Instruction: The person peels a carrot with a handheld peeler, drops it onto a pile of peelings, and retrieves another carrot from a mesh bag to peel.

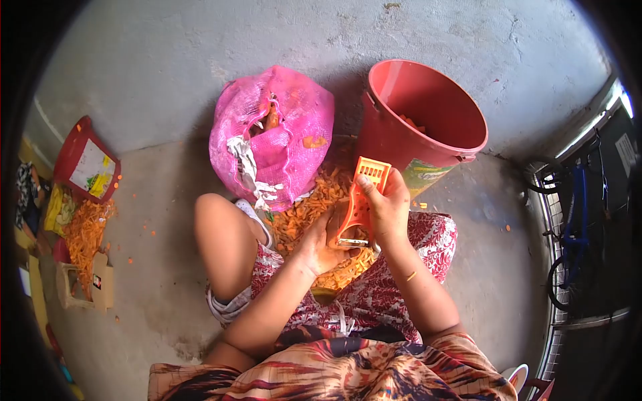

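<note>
My right hand (389, 206) is wrapped round an orange plastic grater (370, 175), its thumb on the slotted face. Just left of the grater's lower end is my left hand (319, 246), palm turned up, holding a brownish-orange piece (336, 227) that is partly hidden by the grater. Below both hands, cut orange pieces (324, 194) lie in a heap between the legs. A pink mesh sack (294, 160) stands behind the heap on the left, with orange roots showing in its opening.
A tall red bucket (394, 137) stands by the wall at the back right. At far left are a red container (70, 150), more orange shreds (87, 227) and a cardboard box (101, 284). A blue bicycle (576, 220) is at far right.
</note>
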Demonstrator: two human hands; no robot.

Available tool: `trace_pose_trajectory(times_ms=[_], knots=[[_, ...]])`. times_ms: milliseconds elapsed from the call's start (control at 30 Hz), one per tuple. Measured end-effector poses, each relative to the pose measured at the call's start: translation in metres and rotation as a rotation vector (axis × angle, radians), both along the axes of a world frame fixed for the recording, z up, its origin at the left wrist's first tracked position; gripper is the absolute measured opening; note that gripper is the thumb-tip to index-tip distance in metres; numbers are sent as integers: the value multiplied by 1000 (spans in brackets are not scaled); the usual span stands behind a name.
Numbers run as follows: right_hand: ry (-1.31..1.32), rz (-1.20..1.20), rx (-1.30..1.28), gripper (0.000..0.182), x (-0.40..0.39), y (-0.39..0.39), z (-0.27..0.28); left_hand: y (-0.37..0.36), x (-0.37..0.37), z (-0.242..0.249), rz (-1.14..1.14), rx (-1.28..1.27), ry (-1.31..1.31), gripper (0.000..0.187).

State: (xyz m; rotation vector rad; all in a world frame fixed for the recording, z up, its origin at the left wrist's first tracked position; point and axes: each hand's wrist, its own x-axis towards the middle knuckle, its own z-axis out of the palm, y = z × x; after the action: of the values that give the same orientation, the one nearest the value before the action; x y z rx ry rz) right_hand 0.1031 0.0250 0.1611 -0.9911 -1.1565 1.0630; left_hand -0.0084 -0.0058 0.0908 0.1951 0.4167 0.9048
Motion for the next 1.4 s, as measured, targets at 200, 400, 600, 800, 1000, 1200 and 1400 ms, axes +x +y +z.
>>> trace_pose_trajectory(times_ms=[200, 400, 600, 800, 1000, 1200, 1400], knots=[[-152, -61, 47, 21, -9, -14, 8, -12, 3, 14, 26, -4, -108, 32], [-277, -64, 7, 18, -7, -22, 2, -19, 11, 16, 61, -72, -89, 34], [-204, -262, 215, 12, 23, 24, -17, -37, 5, -8, -11, 157, 98, 36], [-266, -290, 216, 13, 32, 24, -3, -43, 0, -8, 50, 7, 105, 43], [-174, -9, -23, 18, -8, -28, 3, -34, -2, -6, -6, 52, -96, 39], [-296, -50, 48, 15, -9, -29, -10, -30, -2, -21, -38, 34, -233, 36], [-381, -567, 277, 12, 55, 55, -44, -56, -4, -7, -182, 139, -49, 39]])
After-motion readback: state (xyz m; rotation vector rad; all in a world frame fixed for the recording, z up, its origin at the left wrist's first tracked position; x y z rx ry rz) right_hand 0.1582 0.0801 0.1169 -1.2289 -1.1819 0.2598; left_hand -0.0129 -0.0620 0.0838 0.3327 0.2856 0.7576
